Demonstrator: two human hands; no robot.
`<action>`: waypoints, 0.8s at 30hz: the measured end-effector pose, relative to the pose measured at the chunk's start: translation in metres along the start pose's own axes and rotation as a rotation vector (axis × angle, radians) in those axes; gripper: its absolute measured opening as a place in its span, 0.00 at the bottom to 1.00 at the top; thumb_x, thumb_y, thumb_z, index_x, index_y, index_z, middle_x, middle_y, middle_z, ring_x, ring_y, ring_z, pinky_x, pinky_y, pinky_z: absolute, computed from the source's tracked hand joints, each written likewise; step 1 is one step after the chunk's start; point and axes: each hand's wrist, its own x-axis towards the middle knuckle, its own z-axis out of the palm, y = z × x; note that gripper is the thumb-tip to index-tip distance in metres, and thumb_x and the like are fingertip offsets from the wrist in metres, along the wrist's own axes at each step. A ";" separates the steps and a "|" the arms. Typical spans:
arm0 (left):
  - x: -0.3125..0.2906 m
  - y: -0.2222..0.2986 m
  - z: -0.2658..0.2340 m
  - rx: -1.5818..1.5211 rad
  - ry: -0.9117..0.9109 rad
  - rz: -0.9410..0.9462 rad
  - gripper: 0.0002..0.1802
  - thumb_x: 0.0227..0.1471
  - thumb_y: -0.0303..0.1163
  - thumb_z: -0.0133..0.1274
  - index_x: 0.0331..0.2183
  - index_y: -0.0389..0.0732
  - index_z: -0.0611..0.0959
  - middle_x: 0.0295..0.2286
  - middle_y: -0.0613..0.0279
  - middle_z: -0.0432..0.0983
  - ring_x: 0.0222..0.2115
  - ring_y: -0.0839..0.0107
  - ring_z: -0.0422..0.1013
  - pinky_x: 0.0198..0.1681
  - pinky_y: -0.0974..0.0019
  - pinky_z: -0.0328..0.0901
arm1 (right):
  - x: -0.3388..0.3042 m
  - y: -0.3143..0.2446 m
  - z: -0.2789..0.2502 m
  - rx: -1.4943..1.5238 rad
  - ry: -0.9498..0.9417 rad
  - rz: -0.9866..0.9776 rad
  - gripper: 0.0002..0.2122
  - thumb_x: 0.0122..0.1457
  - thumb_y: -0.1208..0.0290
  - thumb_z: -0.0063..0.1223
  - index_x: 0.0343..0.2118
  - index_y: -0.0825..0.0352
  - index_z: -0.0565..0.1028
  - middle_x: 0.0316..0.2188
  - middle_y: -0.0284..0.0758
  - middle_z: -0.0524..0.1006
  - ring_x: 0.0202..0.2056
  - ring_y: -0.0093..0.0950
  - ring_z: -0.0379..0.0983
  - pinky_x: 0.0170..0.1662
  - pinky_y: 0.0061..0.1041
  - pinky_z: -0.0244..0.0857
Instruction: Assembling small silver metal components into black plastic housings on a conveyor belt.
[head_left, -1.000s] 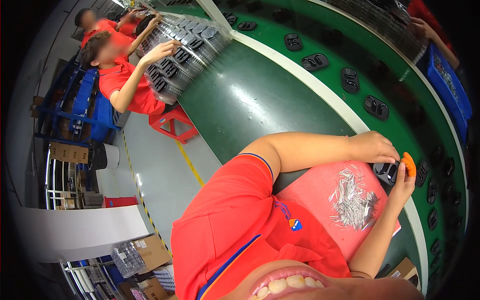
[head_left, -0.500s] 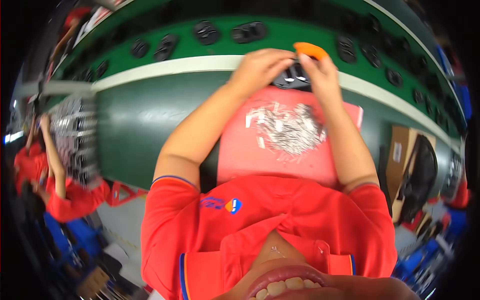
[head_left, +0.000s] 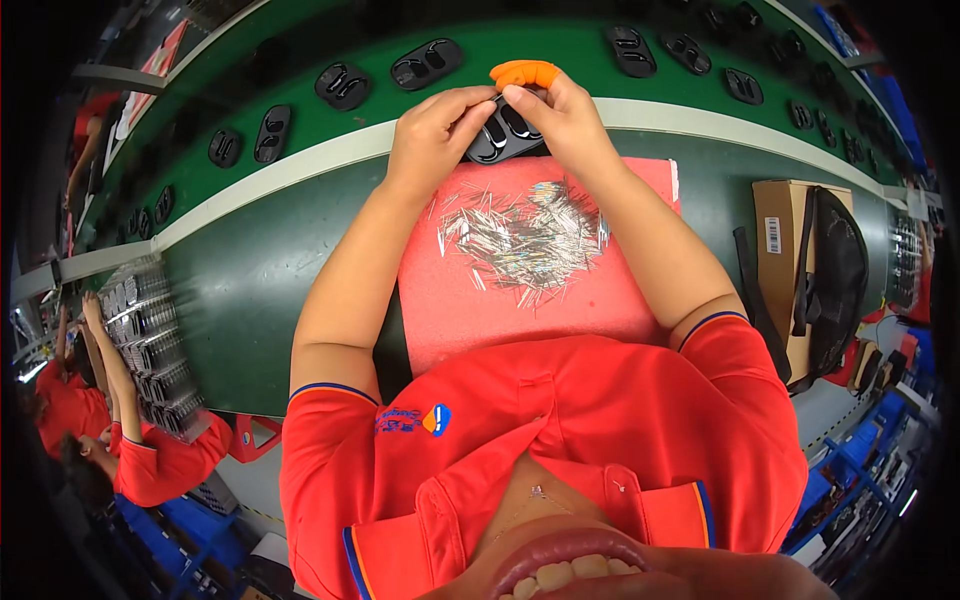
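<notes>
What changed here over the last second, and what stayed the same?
The view swung from sideways to facing the bench squarely. Both hands have stayed on the black plastic part at the far edge of the red mat: left hand, right hand with its orange fingertip cover. The metal pins still lie heaped on the mat.

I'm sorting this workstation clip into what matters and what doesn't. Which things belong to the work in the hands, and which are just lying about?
In use:
- black oval plastic part, held by left hand and right hand
- orange finger cot
- pile of thin metal pins
- pink foam pad

Lying about:
- cardboard box
- black mesh piece
</notes>
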 end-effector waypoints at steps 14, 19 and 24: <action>-0.001 -0.006 0.002 0.001 0.029 0.026 0.09 0.49 0.28 0.59 0.35 0.38 0.83 0.28 0.59 0.80 0.26 0.71 0.76 0.27 0.71 0.70 | 0.000 0.003 0.007 -0.062 0.131 0.040 0.12 0.59 0.69 0.53 0.44 0.69 0.73 0.38 0.29 0.75 0.40 0.16 0.69 0.46 0.17 0.62; -0.007 -0.003 -0.001 -0.085 0.008 -0.105 0.10 0.50 0.25 0.57 0.38 0.38 0.80 0.23 0.63 0.76 0.21 0.79 0.72 0.25 0.74 0.67 | -0.002 -0.019 0.011 -0.088 -0.036 0.181 0.13 0.59 0.69 0.53 0.45 0.69 0.72 0.36 0.30 0.75 0.38 0.17 0.70 0.44 0.18 0.64; -0.002 0.007 -0.003 -0.083 -0.034 -0.069 0.09 0.50 0.24 0.55 0.37 0.38 0.80 0.21 0.65 0.75 0.20 0.81 0.70 0.24 0.76 0.65 | 0.003 -0.019 -0.003 -0.135 0.009 0.020 0.17 0.60 0.68 0.53 0.50 0.68 0.70 0.37 0.31 0.76 0.37 0.17 0.70 0.43 0.18 0.65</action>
